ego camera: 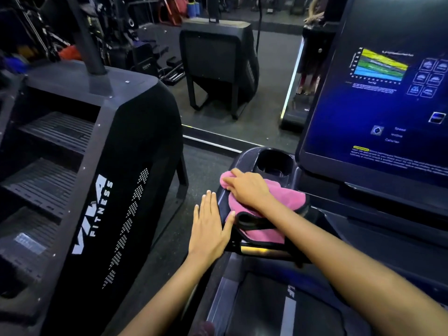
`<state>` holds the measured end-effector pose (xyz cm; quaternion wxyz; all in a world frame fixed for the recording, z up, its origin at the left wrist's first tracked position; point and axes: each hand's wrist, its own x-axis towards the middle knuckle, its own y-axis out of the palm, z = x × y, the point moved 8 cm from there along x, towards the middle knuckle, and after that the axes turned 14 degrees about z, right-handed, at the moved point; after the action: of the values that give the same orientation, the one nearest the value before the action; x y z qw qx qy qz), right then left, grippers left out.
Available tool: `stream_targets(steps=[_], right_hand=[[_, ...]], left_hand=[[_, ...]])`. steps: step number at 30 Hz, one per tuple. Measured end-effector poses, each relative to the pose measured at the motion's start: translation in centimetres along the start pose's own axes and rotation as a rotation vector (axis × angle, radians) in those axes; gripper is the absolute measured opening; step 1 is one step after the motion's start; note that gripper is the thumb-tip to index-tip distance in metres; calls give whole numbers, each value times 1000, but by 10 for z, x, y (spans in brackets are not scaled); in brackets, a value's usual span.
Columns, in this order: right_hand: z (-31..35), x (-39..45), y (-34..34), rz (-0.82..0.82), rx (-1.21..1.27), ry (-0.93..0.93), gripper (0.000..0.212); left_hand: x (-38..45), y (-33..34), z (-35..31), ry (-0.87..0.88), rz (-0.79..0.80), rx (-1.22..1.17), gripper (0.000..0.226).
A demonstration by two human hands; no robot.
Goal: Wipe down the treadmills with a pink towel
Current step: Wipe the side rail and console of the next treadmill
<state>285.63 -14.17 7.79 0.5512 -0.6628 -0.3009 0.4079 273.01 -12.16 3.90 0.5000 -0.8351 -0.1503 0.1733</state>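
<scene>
A person's right hand (247, 189) presses a pink towel (283, 202) onto the dark console ledge of a treadmill (363, 229), fingers curled over the cloth's bunched front edge. The towel, trimmed in black, lies just in front of the treadmill's round cup holder (274, 162) and drapes over the ledge. The left hand (209, 226) lies flat with straight fingers against the ledge's outer side, its thumb touching the towel. Right of the cup holder glows the treadmill's blue screen (378, 93). Left of the treadmill stands a black stair climber (101, 190).
</scene>
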Motion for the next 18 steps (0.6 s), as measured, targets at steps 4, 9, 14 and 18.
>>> stream_targets(steps=[4, 9, 14, 18], right_hand=[[-4, -26, 15, 68, 120, -200, 37], [-38, -14, 7, 59, 72, 39, 37], [-6, -14, 13, 46, 61, -58, 36], [-24, -25, 14, 64, 50, -38, 33]], left_hand=[[1, -2, 0, 3, 12, -24, 94], [4, 7, 0, -27, 102, 89, 90], [7, 10, 1, -58, 130, 177, 77], [14, 9, -5, -95, 171, 227, 80]])
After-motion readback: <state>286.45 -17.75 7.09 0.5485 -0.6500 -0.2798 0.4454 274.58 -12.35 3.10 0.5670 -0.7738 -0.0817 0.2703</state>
